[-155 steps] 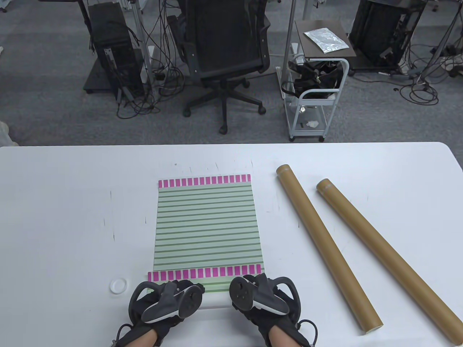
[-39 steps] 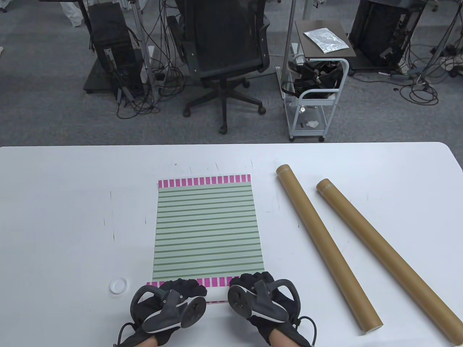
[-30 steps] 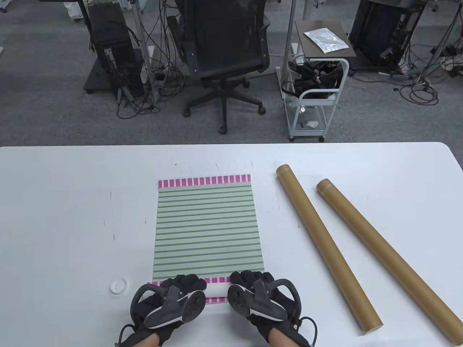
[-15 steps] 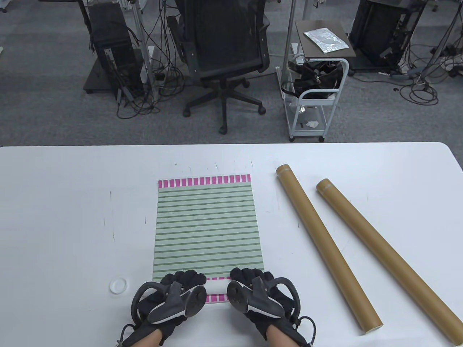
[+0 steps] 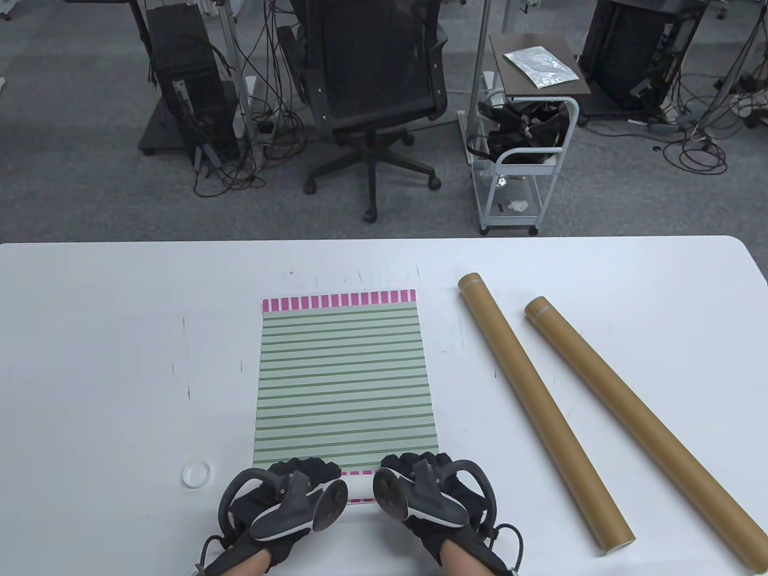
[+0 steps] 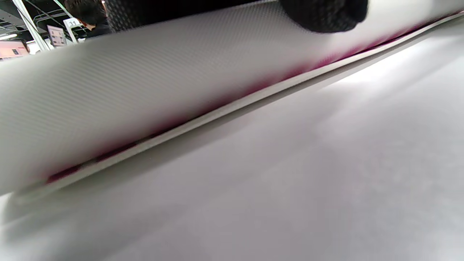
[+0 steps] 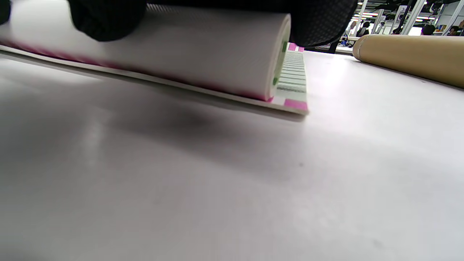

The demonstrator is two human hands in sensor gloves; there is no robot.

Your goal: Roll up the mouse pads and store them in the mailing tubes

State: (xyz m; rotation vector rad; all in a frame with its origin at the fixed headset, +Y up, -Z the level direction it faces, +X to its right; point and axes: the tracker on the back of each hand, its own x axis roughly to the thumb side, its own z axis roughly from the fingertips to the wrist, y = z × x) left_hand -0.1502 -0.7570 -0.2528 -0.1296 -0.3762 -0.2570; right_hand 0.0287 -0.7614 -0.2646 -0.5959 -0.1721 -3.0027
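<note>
A green striped mouse pad [image 5: 345,372] with pink end bands lies flat on the white table [image 5: 108,360]. Its near end is curled into a short roll [image 5: 360,485] with the white underside outward. My left hand [image 5: 303,471] and right hand [image 5: 414,468] both grip this roll, fingers over the top. In the left wrist view the roll [image 6: 145,79] fills the top under a fingertip [image 6: 322,14]. In the right wrist view the roll [image 7: 203,50] shows its open end, with my thumb in front. Two brown mailing tubes [image 5: 540,408] [image 5: 642,426] lie at the right.
A small white tube cap [image 5: 197,474] lies left of my left hand. One tube shows in the right wrist view [image 7: 409,54]. Beyond the table's far edge stand an office chair [image 5: 372,90] and a small cart [image 5: 522,162].
Both hands have rolled the pad's near end away from me. The roll has covered most of the near pink band, and the hands have crept forward with it.
</note>
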